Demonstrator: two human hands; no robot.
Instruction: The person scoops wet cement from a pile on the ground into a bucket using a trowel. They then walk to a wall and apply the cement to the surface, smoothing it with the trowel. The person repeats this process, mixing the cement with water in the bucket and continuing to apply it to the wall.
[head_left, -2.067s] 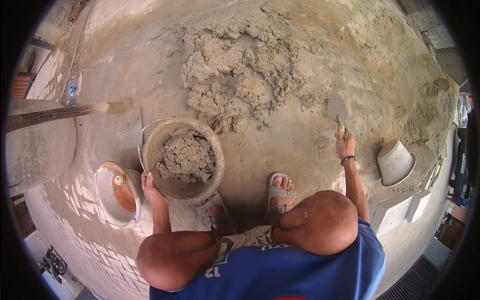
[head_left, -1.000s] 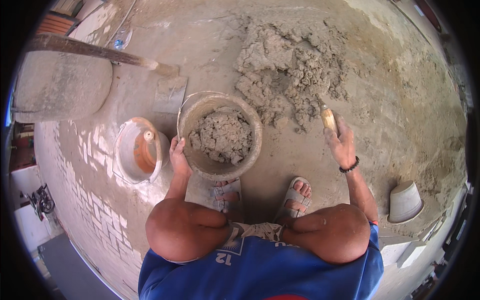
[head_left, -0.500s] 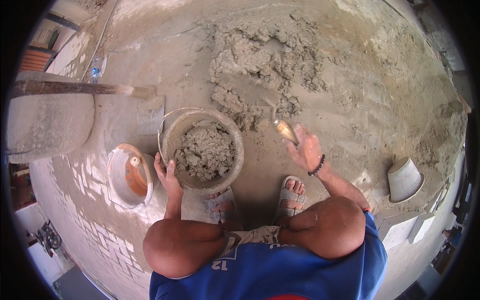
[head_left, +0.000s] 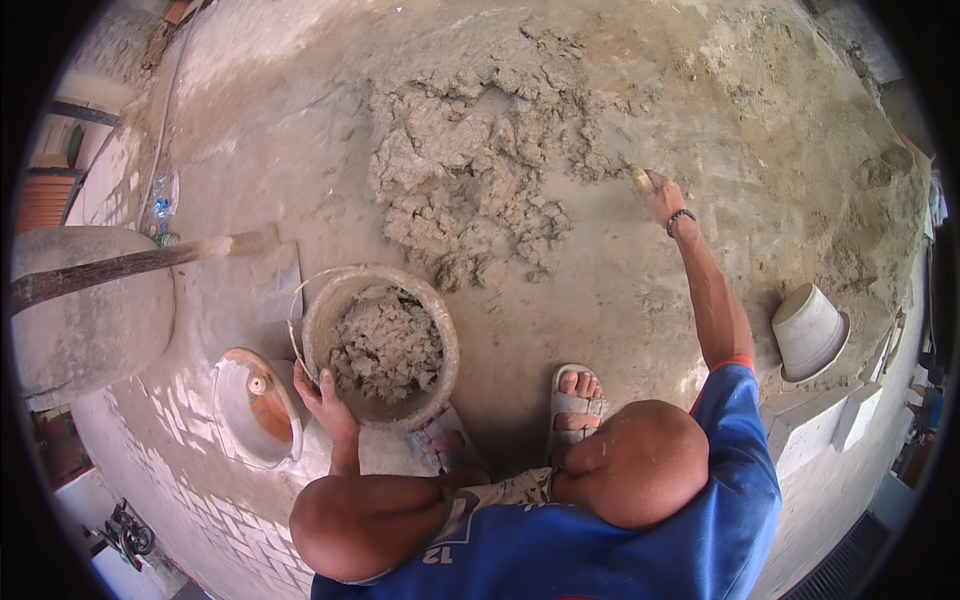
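Note:
My left hand [head_left: 327,408] grips the near left side of a mortar-crusted bucket [head_left: 446,345], thumb at its rim. Lumpy grey wet mortar [head_left: 388,345] lies inside the bucket, and its thin wire handle leans over the left side. Stretched out far to the right, my right hand [head_left: 664,202] is closed around the wooden handle of a trowel [head_left: 641,180]. The trowel's blade blends into the grey floor and cannot be made out clearly. A spread heap of wet mortar [head_left: 470,170] covers the floor ahead, left of the trowel.
At my left stands a second bucket [head_left: 228,410], stained orange inside. A long-handled hoe [head_left: 130,263] crosses a big grey rounded container [head_left: 95,325]. A plastic bottle [head_left: 162,207] lies beyond. On the right are a tilted pale bucket [head_left: 808,335] and pale blocks [head_left: 812,432].
My right hand has moved the trowel forward and right, from the heap's near edge to its right side. My left hand stays on the bucket. The view has shifted somewhat.

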